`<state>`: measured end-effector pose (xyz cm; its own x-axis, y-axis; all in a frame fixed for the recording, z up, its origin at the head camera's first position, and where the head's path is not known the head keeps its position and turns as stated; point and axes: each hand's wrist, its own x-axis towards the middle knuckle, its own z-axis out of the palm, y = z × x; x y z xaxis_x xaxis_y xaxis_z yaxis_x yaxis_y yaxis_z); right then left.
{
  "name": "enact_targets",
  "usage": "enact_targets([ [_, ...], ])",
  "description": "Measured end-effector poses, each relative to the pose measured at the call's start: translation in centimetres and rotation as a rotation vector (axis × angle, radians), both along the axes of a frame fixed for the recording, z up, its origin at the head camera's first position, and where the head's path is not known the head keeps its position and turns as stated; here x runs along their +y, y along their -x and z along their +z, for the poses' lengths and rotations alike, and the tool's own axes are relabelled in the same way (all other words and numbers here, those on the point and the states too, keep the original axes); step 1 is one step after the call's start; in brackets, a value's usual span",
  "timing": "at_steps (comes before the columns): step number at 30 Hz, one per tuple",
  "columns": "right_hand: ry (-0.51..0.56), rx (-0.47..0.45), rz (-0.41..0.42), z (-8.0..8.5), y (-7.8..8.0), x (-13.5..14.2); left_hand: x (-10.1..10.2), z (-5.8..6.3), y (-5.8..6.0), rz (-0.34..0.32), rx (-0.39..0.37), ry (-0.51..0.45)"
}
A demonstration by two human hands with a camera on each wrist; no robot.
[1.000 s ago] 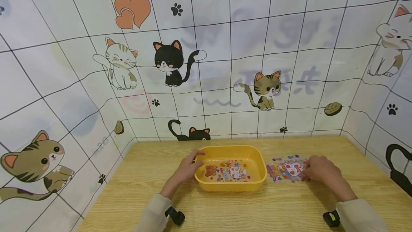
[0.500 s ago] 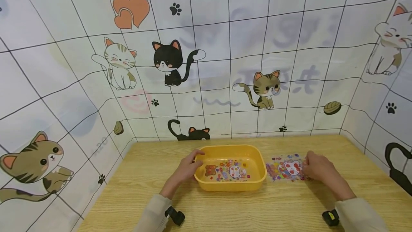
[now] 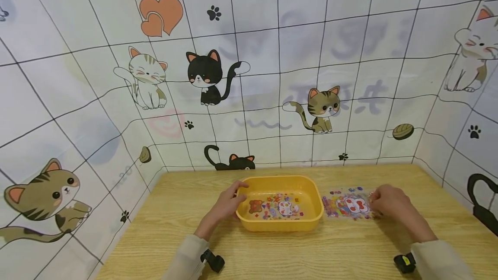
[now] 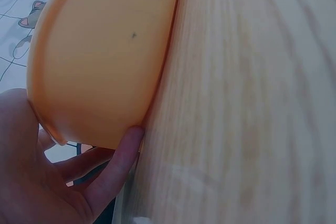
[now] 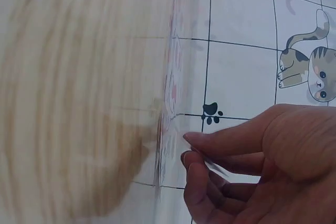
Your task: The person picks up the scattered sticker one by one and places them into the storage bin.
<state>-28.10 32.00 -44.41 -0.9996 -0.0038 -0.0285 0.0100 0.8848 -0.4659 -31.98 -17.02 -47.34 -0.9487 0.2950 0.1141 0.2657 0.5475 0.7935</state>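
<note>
Near the far edge of the table point(image 3: 295, 254), about midway along, sits a yellow tray point(image 3: 279, 226), and a shiny sticker sheet point(image 3: 346, 204) lies just right of it, toward the far right corner. The left hand point(image 3: 229, 200) has its grip on the tray's left end. The right hand point(image 3: 392, 204), at the sheet's right end, pinches a thin, clear piece point(image 5: 212, 169); it is hard to tell if that is a loose bit or part of the sheet. If it is part of the sheet, a hard tug could bend or rip it, because it looks so thin. If it is loose, it could slip away or stick to a finger. The tray could bump the sheet if the left hand pushed too hard, as they are so close. No brand name can be read. Pale marks point(image 3: 377, 97) on the cat-print wall point(image 3: 260, 81) look like writing, but they are too faint to read. Any words on the sheet are too small to make out.
</note>
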Motion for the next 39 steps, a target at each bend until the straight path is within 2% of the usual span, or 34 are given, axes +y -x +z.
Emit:
enact_targets([
  [4,-0.009,0.04,0.008,0.3,0.1,0.2,0.0,0.0,0.0,0.0,0.0,-0.002],
  [11,0.066,0.024,0.022,1.0,0.0,0.2,0.0,-0.1,0.0,0.007,0.0,-0.005],
  [16,0.072,0.087,0.03,2.1,-0.4,0.1,0.0,-0.2,-0.1,0.014,0.024,0.008],
  [22,0.109,0.192,-0.016,3.7,-1.0,0.2,0.0,-0.1,0.0,0.017,0.032,0.019],
  [27,0.133,0.244,-0.052,4.9,-1.3,-0.1,0.0,0.0,0.1,0.016,0.034,0.014],
  [39,0.154,0.342,-0.129,6.1,-2.3,-0.2,0.0,0.0,-0.1,0.02,0.032,0.022],
])
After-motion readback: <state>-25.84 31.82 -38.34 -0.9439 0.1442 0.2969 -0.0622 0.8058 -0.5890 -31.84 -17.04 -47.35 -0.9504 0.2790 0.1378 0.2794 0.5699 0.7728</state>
